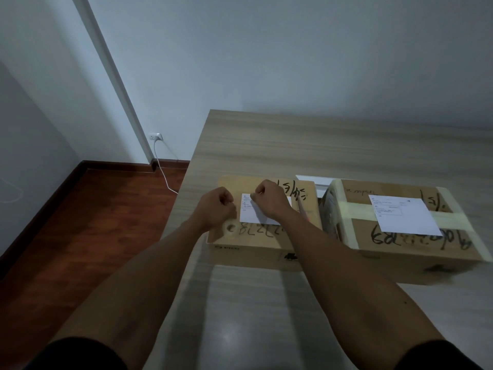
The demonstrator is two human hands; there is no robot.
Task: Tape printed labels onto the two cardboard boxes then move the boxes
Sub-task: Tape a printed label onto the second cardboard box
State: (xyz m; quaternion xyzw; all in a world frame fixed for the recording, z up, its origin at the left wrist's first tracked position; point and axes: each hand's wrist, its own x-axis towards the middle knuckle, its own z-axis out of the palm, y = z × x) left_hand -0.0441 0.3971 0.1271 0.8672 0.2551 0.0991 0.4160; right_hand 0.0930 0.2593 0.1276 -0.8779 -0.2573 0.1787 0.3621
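Two cardboard boxes with black marker writing stand side by side on the wooden table [266, 145]. The left box [266, 244] has a white printed label [256, 214] lying on its top. My left hand [217, 208] hovers at the label's left edge and my right hand [269, 200] over its upper middle. The fingers of both are curled and pinched, as if holding a barely visible strip of clear tape between them. The right box [400, 252] carries another printed label [402, 214] over a band of pale tape.
A thin pinkish stick-like object [304, 209] lies on the left box beside my right wrist. A white flat item [317, 180] sits behind the boxes. The table's left edge drops to a red-brown floor, where a white cable [161, 166] runs from a wall socket.
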